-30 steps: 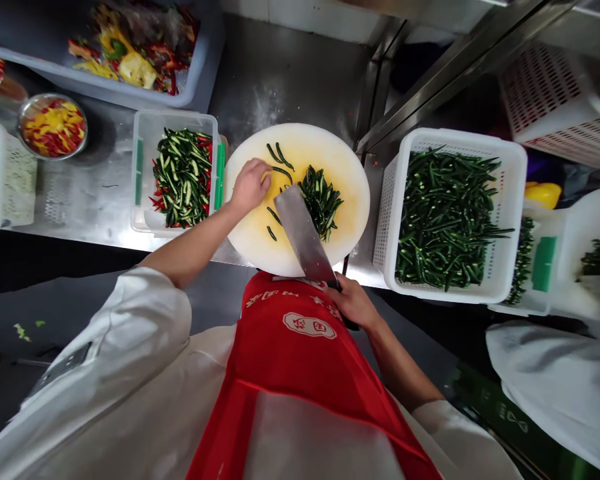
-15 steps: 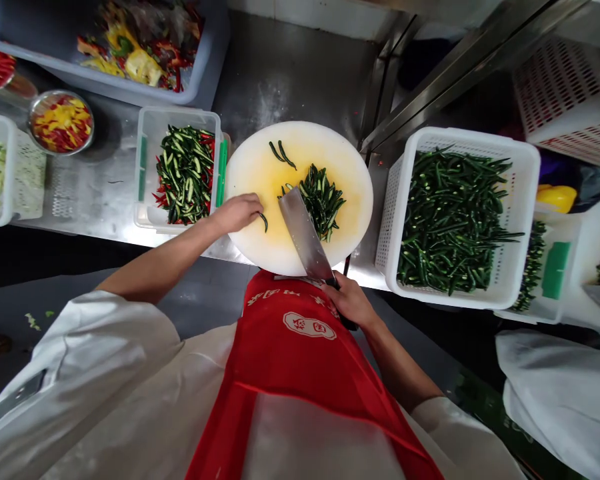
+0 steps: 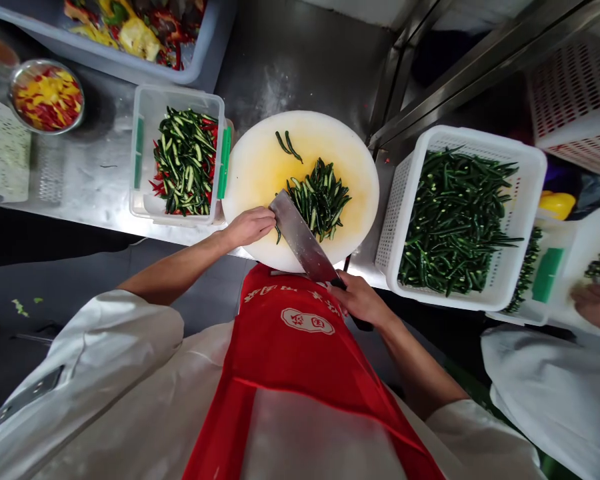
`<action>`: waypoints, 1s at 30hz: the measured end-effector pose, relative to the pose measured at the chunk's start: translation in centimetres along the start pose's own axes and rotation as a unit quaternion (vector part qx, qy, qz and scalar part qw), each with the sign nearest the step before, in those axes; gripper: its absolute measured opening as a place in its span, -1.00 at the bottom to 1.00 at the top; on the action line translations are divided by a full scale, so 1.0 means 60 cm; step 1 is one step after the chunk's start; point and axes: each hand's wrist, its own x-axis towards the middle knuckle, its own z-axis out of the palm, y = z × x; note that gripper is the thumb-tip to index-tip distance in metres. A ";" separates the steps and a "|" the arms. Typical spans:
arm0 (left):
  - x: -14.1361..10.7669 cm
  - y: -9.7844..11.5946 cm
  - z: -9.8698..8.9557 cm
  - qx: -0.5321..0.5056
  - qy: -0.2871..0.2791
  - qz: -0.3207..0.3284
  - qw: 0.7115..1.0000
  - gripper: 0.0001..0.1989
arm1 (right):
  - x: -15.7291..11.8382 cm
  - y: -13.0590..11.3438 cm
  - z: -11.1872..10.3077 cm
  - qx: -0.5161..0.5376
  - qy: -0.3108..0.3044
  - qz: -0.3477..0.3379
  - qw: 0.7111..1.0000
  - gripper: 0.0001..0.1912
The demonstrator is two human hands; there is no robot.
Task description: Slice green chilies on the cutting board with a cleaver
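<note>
My left hand (image 3: pixel 253 227) is closed on a green chili (image 3: pixel 279 234) at the left front part of the round white cutting board (image 3: pixel 253 157). My right hand (image 3: pixel 363 299) grips the dark handle of a cleaver (image 3: pixel 303 240), whose blade lies slantwise over the board, its far end close beside my left fingertips. Just beyond the blade is a pile of green chilies (image 3: pixel 323 200). Two more chilies (image 3: pixel 289 147) lie apart near the board's far side.
Left of the board are a clear container (image 3: pixel 136 193) of cut green and red chilies, a metal bowl (image 3: pixel 47 97) of pepper strips and a blue-grey bin (image 3: pixel 195 67). Right stands a white basket (image 3: pixel 523 267) of green chilies. Another person's hand (image 3: pixel 597 307) shows at the far right.
My left hand has moved right with the chili, up to the cleaver blade. The blade's far end has shifted slightly left. Another person's hand has come into view at the right edge.
</note>
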 end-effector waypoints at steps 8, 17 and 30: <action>0.008 0.010 -0.015 -0.017 -0.045 0.008 0.999 -0.68 | 0.108 -0.043 0.045 0.033 0.076 -0.001 0.997 -0.90; 0.172 -0.088 -0.078 0.021 0.112 -0.150 0.982 -0.73 | -0.005 0.011 0.022 0.037 0.101 -0.023 0.994 -0.79; 0.187 -0.163 -0.103 0.100 -0.026 -0.181 0.978 -0.75 | 0.023 0.020 0.035 0.050 0.065 -0.017 0.996 -0.79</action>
